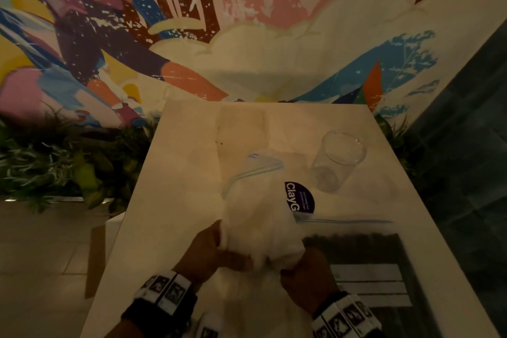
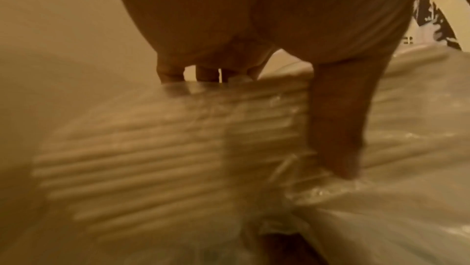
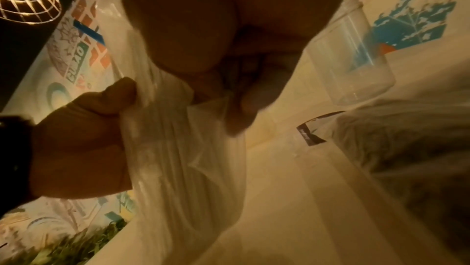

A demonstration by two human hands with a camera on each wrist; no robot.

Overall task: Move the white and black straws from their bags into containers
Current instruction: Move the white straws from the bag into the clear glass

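1. Both hands, left point(image 1: 208, 248) and right point(image 1: 304, 274), grip the white-straw bag point(image 1: 255, 217) at its near end, fingers curled round it; it is lifted over the table point(image 1: 170, 228).
2. Likely next: tip its zip mouth toward the empty jar point(image 1: 338, 160), just beyond.
3. The black-straw bag point(image 1: 356, 250) lies right, crowding that edge; left is roomier.

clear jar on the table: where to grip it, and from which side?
Grip the clear jar around its straight side wall, coming from the near right. It seems to stand upright with its open mouth up, and its wall looks free. The bag of white straws, held by both hands, lies to its left, so that side is the crowded one.
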